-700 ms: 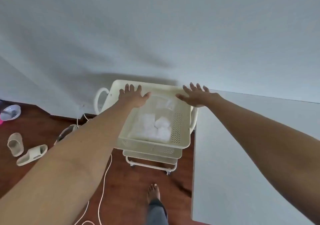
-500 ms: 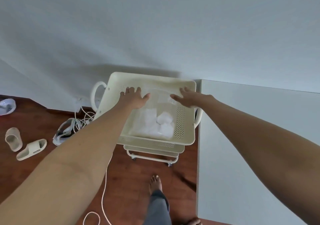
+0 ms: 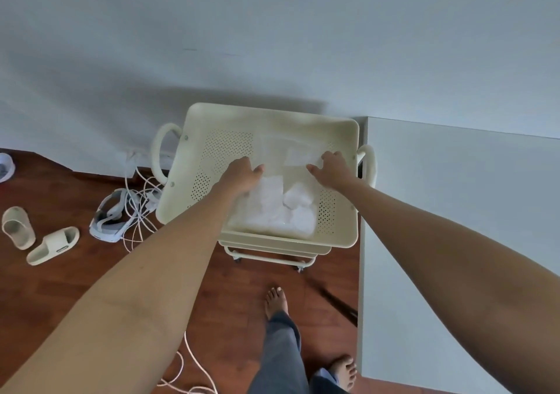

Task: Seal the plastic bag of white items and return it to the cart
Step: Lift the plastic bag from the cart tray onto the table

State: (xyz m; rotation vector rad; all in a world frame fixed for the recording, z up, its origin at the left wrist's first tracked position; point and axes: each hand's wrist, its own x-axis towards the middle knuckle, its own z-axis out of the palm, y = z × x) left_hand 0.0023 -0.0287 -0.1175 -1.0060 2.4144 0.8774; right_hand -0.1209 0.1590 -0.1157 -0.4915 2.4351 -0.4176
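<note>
A: Both hands are down in the cart's point(image 3: 266, 121) top tray. The left hand point(image 3: 242, 174) and right hand point(image 3: 331, 168) curl their fingers onto the upper part of the plastic bag point(image 3: 272, 208), one at each side.

B: And the bag lies flat in that tray, white items bunched at its near end. Sealed? Can't tell.

A: That's the risk, I'd say: lift it by thin, slippery film with the mouth open, and the white items could spill.

Pale blue-grey wall point(image 3: 272, 30), dark wooden floor point(image 3: 75, 287), white tabletop point(image 3: 454, 242) at right, soft daylight
</note>
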